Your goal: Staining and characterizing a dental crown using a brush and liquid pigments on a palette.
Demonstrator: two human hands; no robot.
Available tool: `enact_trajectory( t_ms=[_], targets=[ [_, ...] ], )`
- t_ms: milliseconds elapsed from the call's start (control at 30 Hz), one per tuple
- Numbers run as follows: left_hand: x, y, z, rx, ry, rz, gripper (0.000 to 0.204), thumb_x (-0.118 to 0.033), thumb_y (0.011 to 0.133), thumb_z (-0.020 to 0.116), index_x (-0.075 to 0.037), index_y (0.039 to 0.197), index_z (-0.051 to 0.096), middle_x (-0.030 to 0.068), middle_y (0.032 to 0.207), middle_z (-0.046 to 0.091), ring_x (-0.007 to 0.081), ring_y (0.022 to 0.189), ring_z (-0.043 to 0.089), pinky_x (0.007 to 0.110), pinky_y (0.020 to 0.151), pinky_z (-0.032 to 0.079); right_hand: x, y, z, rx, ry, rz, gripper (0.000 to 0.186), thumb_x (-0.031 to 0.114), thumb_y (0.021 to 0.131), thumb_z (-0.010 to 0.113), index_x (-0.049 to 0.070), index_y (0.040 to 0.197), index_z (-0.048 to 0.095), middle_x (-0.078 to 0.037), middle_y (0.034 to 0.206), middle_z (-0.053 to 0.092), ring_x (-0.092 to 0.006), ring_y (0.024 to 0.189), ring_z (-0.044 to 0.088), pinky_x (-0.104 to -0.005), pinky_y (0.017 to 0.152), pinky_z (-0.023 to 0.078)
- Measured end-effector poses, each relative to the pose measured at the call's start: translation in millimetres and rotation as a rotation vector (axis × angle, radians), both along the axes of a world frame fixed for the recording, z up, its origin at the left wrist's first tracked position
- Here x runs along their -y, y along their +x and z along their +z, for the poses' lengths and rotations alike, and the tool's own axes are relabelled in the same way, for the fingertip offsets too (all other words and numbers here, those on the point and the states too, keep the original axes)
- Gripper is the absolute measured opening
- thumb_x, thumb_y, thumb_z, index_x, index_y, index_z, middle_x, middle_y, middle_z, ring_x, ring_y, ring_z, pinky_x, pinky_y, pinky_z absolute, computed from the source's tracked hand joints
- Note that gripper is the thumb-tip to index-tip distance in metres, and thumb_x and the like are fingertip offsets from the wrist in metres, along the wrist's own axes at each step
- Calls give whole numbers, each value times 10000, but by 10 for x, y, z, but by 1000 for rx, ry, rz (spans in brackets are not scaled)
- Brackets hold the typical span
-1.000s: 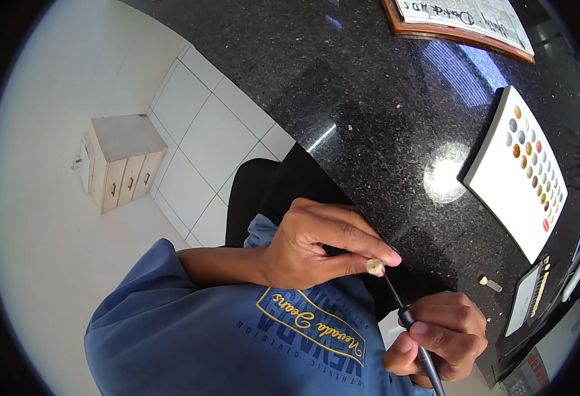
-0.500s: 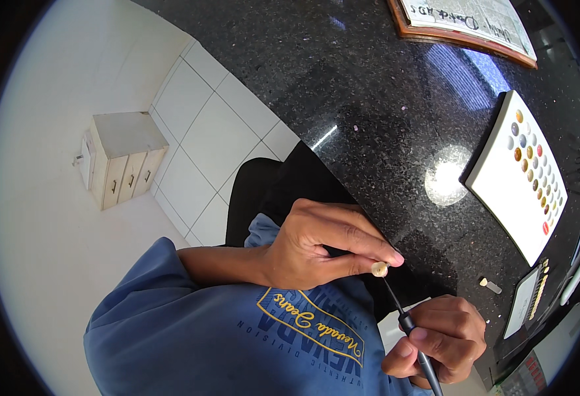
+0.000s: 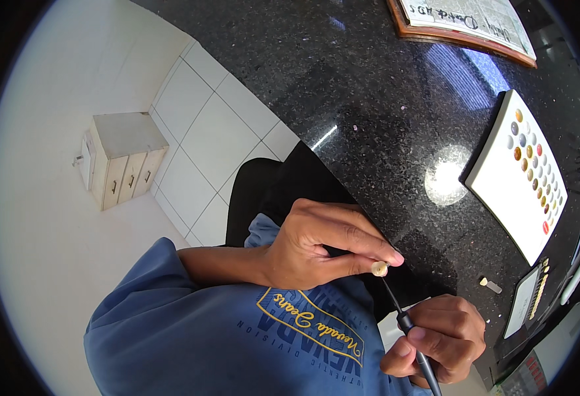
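Note:
Between the thumb and fingertips of my left hand [image 3: 319, 244] is a small ivory dental crown [image 3: 379, 268]. My right hand [image 3: 445, 336] is closed round the dark handle of a thin fine-tipped brush [image 3: 405, 321]. The brush slants up to the left, and its tip meets or nearly meets the crown's lower edge; I cannot tell which. Both hands are in front of my blue shirt, beside the edge of a speckled black countertop [image 3: 369, 158].
On the counter at right lies a white palette [image 3: 494, 178] with rows of coloured spots. Below it are a loose tooth-shaped tab [image 3: 491, 285] and a tooth shade guide [image 3: 524, 300]. A brown-edged board [image 3: 409, 30] holding newsprint lies far off. A drawer cabinet [image 3: 128, 162] stands on the tiled floor at left.
The brush and my right hand have shifted very slightly. My left hand and the crown look the same.

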State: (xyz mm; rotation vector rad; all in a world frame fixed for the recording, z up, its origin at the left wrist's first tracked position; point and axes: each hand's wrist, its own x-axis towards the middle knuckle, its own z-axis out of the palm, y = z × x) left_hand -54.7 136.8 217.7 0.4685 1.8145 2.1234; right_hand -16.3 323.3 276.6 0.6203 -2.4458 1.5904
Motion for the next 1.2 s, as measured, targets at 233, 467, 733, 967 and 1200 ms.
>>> enact_trajectory(
  t_ms=[233,467,733,967,1200],
  targets=[
    [5,2,2,-14,-5,9,216,-11,729,715,-62,939,704,81,843,689,125,712,656,212,595,518,7,-3,6,-6,-13,-26,195,74,699,652,60,792,481,-54,610,504,-145,482,532,-254,421,446],
    [-26,-17,-15,-55,-9,28,213,13,695,733,-38,900,705,96,799,688,128,669,663,195,559,525,2,-11,2,-15,-11,-18,185,70,697,647,58,780,483,-54,606,502,-147,478,529,-258,427,448],
    [0,-6,10,-16,-6,5,223,8,730,707,-54,944,699,87,850,687,125,719,658,207,613,530,2,-4,-1,-18,-19,-40,187,70,691,650,59,777,485,-60,612,512,-148,479,528,-258,427,448],
    [-7,-8,16,-19,-9,9,215,14,728,706,-53,932,701,88,848,687,135,734,666,211,616,540,-12,-8,9,-10,-6,-9,194,66,690,646,58,790,480,-63,620,515,-145,475,520,-251,426,440],
    [-9,-5,12,1,-1,6,208,8,727,709,-53,925,702,87,848,687,137,731,667,213,617,542,-10,-5,4,-1,-5,-14,197,61,697,643,61,798,474,-63,624,516,-145,472,517,-250,425,440]
  ],
)
